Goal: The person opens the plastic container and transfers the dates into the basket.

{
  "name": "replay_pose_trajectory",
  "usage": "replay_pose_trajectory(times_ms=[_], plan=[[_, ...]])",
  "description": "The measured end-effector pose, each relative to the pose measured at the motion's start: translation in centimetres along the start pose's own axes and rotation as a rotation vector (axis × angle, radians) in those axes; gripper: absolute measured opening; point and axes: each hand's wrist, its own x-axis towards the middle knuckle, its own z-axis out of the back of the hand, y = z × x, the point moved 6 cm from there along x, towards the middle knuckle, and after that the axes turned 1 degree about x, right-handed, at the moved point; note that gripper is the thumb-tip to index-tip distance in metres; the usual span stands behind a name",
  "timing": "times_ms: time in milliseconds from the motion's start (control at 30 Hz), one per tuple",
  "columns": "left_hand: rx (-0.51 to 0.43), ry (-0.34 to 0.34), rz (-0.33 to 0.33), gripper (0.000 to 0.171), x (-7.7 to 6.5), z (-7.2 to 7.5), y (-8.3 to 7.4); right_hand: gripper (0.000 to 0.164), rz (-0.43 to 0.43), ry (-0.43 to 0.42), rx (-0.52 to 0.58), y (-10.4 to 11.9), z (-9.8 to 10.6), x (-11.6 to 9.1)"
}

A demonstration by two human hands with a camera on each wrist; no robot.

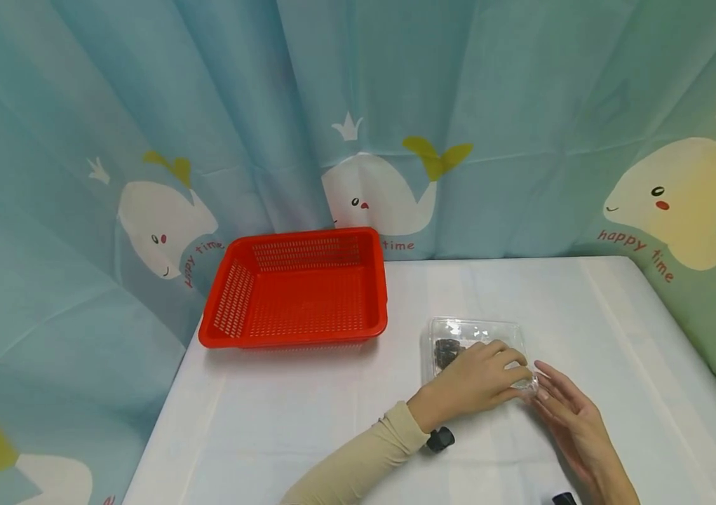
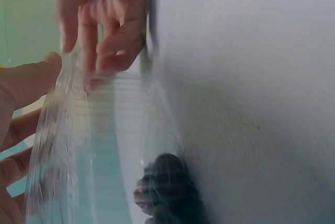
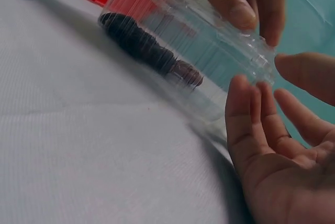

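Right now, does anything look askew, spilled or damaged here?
Nothing looks spilled or damaged. Mildly odd: the dark lumpy pieces visible in the clear plastic container bunch toward the end farther from the right hand, so contents look lopsided.

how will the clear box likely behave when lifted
The clear box probably flexes if squeezed, since its ridged walls look thin. Its shiny plastic may be slippery. Dark pieces show mostly towards one end, so it could dip that way.
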Motion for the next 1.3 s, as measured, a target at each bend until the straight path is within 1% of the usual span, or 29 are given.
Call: replay_pose_trajectory(times_ms=[67, 200, 267, 400, 567, 667, 800, 900, 1000, 1100, 1200, 1300], plan=[[0.018, -0.018, 0.000, 0.033, 0.2, 0.1, -0.2, 0.052, 0.002, 0.016, 0.019, -0.1, 0.0, -0.1], [0.054, -0.017, -0.002, 0.032, 0.2, 0.1, -0.5, 0.050, 0.002, 0.048, 0.068, -0.3, 0.0, -0.2], [0.071, -0.016, 0.003, 0.033, 0.2, 0.2, -0.6, 0.049, -0.001, 0.050, 0.071, -0.4, 0.0, -0.2], [0.083, -0.020, 0.017, 0.032, 0.2, 0.3, -0.7, 0.049, -0.002, 0.058, 0.041, -0.5, 0.0, -0.2], [0.099, -0.023, 0.018, 0.028, 0.3, 0.3, -1.0, 0.051, 0.005, 0.100, 0.052, -0.5, -0.1, -0.2], [0.117, -0.025, 0.006, 0.026, 0.4, 0.1, -1.3, 0.047, -0.017, 0.104, 0.064, -0.6, -0.1, -0.2], [0.129, -0.031, 0.004, 0.025, 0.4, -0.1, -1.7, 0.038, -0.068, 0.108, 0.065, -1.0, -0.1, -0.4], [0.139, -0.031, 0.005, 0.027, 0.4, -0.1, -2.0, 0.034, -0.095, 0.105, 0.068, -1.1, -0.1, -0.4], [0.168, -0.026, 0.001, 0.030, 0.3, 0.0, -2.3, 0.033, -0.105, 0.095, 0.084, -1.2, -0.2, -0.4], [0.197, -0.031, 0.000, 0.030, 0.3, 0.1, -2.6, 0.032, -0.108, 0.078, 0.082, -1.2, -0.1, -0.4], [0.211, -0.046, 0.010, 0.027, 0.3, 0.2, -2.8, 0.030, -0.123, 0.034, 0.052, -1.2, 0.0, -0.4], [0.212, -0.062, 0.017, 0.025, 0.3, 0.3, -2.9, 0.028, -0.160, -0.019, 0.028, -1.3, 0.2, -0.2]])
